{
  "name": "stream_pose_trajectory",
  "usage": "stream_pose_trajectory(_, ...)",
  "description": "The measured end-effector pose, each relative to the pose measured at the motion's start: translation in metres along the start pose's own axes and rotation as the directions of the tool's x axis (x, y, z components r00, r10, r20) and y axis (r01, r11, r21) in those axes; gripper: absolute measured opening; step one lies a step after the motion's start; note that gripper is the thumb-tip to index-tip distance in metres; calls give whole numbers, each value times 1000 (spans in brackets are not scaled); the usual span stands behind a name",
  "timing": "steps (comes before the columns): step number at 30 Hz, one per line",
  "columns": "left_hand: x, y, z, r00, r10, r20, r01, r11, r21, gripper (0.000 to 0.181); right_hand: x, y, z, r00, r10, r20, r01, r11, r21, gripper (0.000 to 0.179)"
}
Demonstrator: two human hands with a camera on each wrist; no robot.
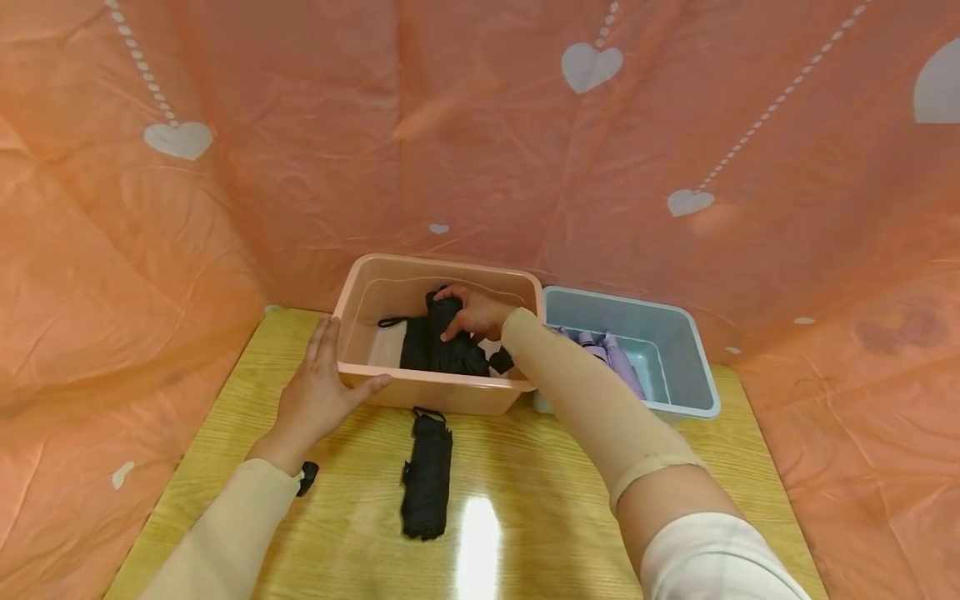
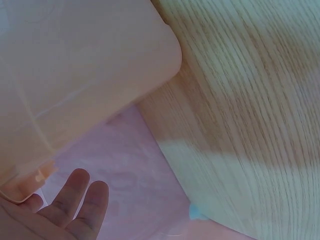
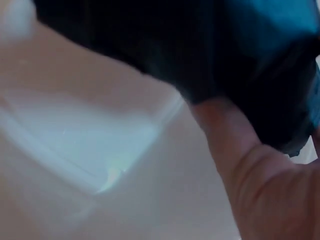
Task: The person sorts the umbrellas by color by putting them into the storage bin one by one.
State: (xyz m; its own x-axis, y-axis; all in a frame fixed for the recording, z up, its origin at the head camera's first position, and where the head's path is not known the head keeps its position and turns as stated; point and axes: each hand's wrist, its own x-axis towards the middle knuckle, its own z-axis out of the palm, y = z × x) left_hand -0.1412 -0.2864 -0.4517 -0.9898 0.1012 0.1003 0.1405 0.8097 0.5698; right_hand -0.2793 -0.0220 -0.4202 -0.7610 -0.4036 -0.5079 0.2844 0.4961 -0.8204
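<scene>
My right hand is inside the peach plastic bin, its fingers and thumb curled around a folded black umbrella. In the right wrist view, the thumb presses against the dark fabric of that umbrella. Beneath and beside it in the bin lies more black folded fabric with a wrist loop. My left hand rests on the bin's front left corner, fingers straight along the left side and thumb over the front rim. Another folded black umbrella lies on the table in front of the bin, its strap end toward it.
A blue-grey bin stands right beside the peach one, with several lilac folded umbrellas in it, partly behind my right forearm. Both bins are on a wood-grain table. An orange sheet with white hearts hangs behind and at both sides.
</scene>
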Motion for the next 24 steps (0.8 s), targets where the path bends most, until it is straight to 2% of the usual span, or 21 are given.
stream_pose_trajectory(15,0,1,2,1000,12,-10,-12,1000,-6,121,28,24,7,996,82,28,-81,995,-51,74)
stream_pose_trajectory(20,1,-1,1,1000,10,-13,-10,1000,-1,121,29,24,11,995,89,48,-87,995,-42,73)
stream_pose_trajectory(24,1,-2,2,1000,3,-6,-3,1000,-1,121,30,24,15,988,131,84,-128,991,-41,76)
